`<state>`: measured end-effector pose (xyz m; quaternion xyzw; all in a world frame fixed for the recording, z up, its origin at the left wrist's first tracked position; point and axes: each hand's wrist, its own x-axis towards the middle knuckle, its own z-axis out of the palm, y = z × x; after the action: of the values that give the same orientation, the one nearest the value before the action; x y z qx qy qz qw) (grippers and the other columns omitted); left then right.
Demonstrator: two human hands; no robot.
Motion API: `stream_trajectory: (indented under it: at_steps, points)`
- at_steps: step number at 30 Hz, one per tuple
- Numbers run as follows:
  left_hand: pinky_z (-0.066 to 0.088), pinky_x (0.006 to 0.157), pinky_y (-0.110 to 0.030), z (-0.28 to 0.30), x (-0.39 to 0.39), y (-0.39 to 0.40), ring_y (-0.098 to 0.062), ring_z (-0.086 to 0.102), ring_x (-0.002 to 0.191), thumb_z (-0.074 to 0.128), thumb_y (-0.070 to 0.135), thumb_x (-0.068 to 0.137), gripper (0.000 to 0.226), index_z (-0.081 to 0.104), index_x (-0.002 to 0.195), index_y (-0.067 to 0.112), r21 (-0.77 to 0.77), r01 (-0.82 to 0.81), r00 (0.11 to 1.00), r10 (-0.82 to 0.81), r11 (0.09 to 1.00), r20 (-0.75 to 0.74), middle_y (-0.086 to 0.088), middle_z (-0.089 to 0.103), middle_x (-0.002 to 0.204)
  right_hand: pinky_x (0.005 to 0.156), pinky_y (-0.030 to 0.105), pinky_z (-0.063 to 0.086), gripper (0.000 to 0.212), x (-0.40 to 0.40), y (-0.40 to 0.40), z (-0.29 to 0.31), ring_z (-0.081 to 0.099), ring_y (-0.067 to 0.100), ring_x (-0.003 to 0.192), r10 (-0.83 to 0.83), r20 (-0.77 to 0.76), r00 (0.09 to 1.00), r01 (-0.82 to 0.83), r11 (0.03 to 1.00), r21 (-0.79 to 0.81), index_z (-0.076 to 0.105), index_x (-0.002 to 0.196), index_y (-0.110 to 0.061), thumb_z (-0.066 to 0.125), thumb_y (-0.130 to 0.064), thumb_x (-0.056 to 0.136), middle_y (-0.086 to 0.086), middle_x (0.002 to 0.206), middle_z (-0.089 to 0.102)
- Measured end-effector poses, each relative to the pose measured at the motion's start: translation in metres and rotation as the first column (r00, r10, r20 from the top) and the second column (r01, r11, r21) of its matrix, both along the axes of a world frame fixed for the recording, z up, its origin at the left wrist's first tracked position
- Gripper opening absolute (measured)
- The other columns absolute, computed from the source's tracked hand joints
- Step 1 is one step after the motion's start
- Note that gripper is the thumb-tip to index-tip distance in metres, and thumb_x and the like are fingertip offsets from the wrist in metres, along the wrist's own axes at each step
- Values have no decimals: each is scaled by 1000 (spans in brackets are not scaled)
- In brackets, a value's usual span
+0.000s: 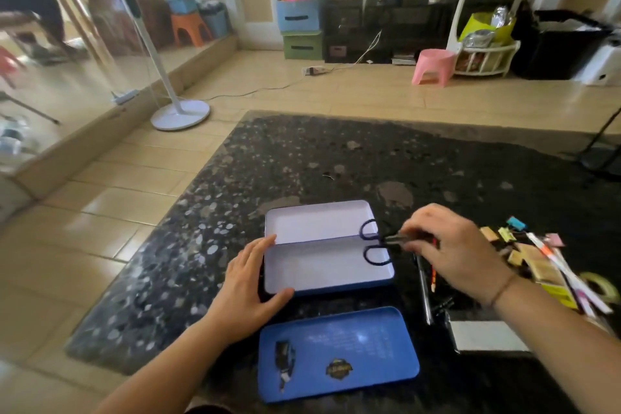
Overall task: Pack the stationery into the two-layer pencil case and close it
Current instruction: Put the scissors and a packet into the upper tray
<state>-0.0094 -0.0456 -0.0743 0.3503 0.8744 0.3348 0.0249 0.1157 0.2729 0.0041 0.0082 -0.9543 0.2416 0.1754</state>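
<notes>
An open blue tin pencil case (pixel 312 265) with a white inside lies on the dark speckled table. Its lid half (pixel 316 222) is folded back on the far side. My left hand (pixel 248 282) grips the case's left end. My right hand (pixel 450 245) holds dark-handled scissors (pixel 374 245) by the blades, with the handle loops over the case's right end. A separate blue tray or lid (pixel 337 353) with stickers lies nearer to me. Pens (pixel 424 289) lie right of the case, partly under my right hand.
At the right lie coloured binder clips (pixel 507 232), sticky notes (pixel 544 272), white pens (pixel 564 265), a tape roll (pixel 601 286) and a white block (pixel 487 334). The table's left edge drops to a tiled floor with a white fan stand (pixel 179 114).
</notes>
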Motion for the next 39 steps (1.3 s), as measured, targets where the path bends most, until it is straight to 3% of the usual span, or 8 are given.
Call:
stream_trajectory:
  at_steps: [7, 16, 20, 23, 27, 30, 35, 39]
  points:
    - [39, 104, -43, -3, 3, 0, -12, 37, 131, 64, 51, 81, 68, 36, 137, 26, 38, 7, 997, -4, 999, -73, 7, 38, 140, 84, 37, 48, 18, -70, -103, -40, 58, 25, 100, 84, 319, 944, -120, 988, 96, 70, 101, -13, 61, -23, 89, 7, 106, 61]
    - [39, 96, -33, -6, 2, 2, -15, 45, 114, 64, 47, 79, 30, 60, 96, 22, 9, 38, 979, -36, 999, -200, 4, 48, 124, 80, 36, 48, 15, -83, -132, -44, 56, 28, 98, -13, 274, 962, -36, 984, 174, 71, 95, -19, 59, -16, 85, 8, 99, 66]
    - [37, 97, -29, -8, 1, 1, -13, 45, 113, 62, 49, 78, 30, 61, 87, 21, 3, 41, 978, -40, 999, -207, 6, 53, 114, 86, 36, 47, 21, -70, -137, -47, 54, 25, 100, -50, 175, 983, 48, 999, 17, 71, 97, -14, 55, -7, 84, 7, 100, 67]
    - [37, 96, -28, -6, 1, 0, -13, 46, 114, 63, 50, 79, 30, 58, 95, 24, 12, 49, 982, -46, 999, -185, 8, 49, 119, 80, 34, 49, 12, -37, -116, -43, 55, 21, 91, -76, 2, 997, 76, 992, -98, 70, 89, -11, 59, -9, 84, 4, 90, 68]
    - [39, 97, -26, -5, -1, 1, -12, 46, 120, 64, 49, 79, 43, 55, 110, 21, 55, 79, 982, -68, 995, -176, 6, 42, 127, 74, 27, 48, 9, 30, -46, -35, 57, 16, 83, -230, -113, 967, 229, 973, -25, 69, 91, -15, 65, -12, 83, -2, 85, 68]
    - [36, 99, -21, -6, -1, 2, -11, 43, 123, 61, 53, 80, 49, 52, 115, 19, 60, 89, 980, -77, 994, -183, 6, 40, 131, 72, 28, 47, 13, 83, 20, -31, 57, 16, 84, -419, -33, 907, 420, 904, 84, 69, 89, -20, 66, -10, 81, -4, 86, 67]
    - [40, 95, -33, -5, 5, 3, -16, 45, 121, 50, 61, 83, 47, 60, 102, 20, 14, 96, 979, -92, 995, -184, 1, 41, 134, 87, 39, 46, 22, 147, 111, -35, 48, 27, 107, -743, 322, 587, 710, 663, 237, 67, 104, -24, 60, -13, 86, 4, 118, 59]
    - [40, 95, -31, -3, 8, 4, -11, 46, 121, 46, 64, 85, 46, 60, 101, 23, 1, 152, 975, -149, 988, -165, 2, 44, 133, 94, 35, 42, 18, 162, 122, -40, 47, 18, 115, -638, 341, 690, 628, 763, 157, 65, 104, -29, 60, -27, 88, -4, 121, 57]
